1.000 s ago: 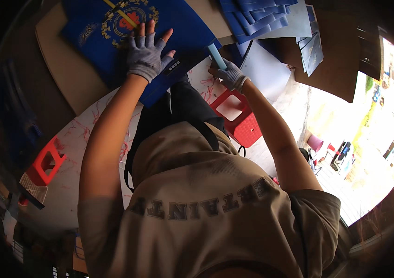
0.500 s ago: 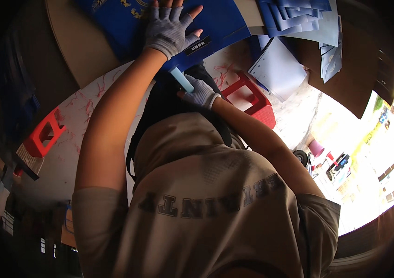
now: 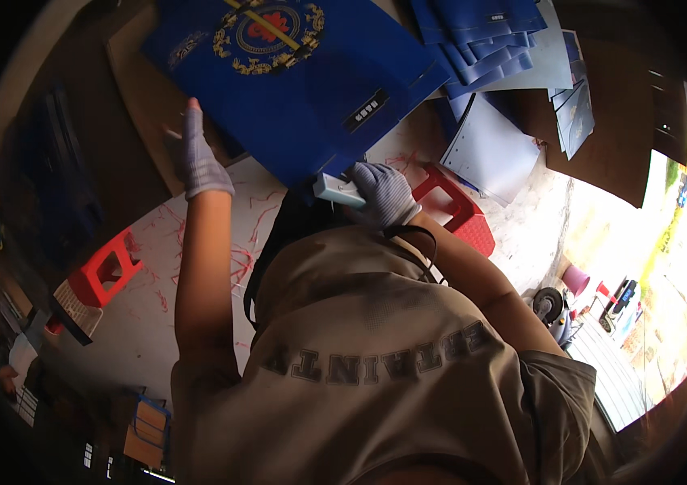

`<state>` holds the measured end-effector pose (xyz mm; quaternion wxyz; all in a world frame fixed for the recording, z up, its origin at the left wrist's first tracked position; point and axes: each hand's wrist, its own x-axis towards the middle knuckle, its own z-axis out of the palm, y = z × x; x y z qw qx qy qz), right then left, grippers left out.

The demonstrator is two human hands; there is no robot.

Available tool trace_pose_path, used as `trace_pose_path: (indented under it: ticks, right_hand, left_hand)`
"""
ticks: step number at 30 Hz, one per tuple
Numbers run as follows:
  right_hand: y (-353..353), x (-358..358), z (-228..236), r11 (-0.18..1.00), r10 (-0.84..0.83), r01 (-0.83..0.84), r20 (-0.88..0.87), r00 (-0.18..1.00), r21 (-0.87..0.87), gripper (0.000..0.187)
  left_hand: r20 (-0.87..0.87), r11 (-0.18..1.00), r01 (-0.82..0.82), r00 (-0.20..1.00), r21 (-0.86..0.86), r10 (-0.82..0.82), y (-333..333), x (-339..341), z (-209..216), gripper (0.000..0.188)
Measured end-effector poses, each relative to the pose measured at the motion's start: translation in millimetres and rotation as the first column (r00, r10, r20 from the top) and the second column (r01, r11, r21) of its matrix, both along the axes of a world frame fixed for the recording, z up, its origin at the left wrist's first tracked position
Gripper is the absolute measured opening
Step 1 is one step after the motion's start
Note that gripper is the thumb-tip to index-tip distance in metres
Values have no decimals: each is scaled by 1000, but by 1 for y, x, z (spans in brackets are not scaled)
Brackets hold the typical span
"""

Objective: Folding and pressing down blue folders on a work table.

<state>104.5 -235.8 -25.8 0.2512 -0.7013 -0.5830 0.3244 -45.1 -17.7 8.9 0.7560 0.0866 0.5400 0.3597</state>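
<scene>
A large dark blue printed sheet [image 3: 323, 105] with a gold ring emblem and a red centre lies at the far side; I cannot tell whether it is a flat panel or a folded bag. My left hand [image 3: 204, 162], in a grey fingerless glove, is edge-on beside the sheet's left edge, fingers stretched out and holding nothing. Close to my lap, at the sheet's near corner, my right hand [image 3: 392, 194] in a matching glove is closed round a pale blue rectangular block [image 3: 338, 191]. The block's right end is hidden in the fist.
Brown board [image 3: 137, 89] shows under the blue sheet. Blue folded pieces [image 3: 481, 48] lie stacked at the far right, with white sheets [image 3: 493, 149] below them. Red plastic stools [image 3: 460, 214] [image 3: 105, 267] stand either side on a pale floor [image 3: 145, 323] strewn with red threads.
My left hand has lifted off the blue sheet and moved left and nearer. My right hand has shifted slightly right and nearer with the block. More of the emblem shows.
</scene>
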Motion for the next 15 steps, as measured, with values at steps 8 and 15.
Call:
trace_pose_path:
  ticks: [8,15]
  right_hand:
    - [-29,19,-11,958,-279,281,43,959,-49,45]
    - [-64,35,-41,883,-441,422,-58,896,-205,47]
  left_hand:
    - [-21,901,382,922,206,-386,-5,90,-11,40]
    - [-862,100,926,375,363,-342,40,130,-66,55]
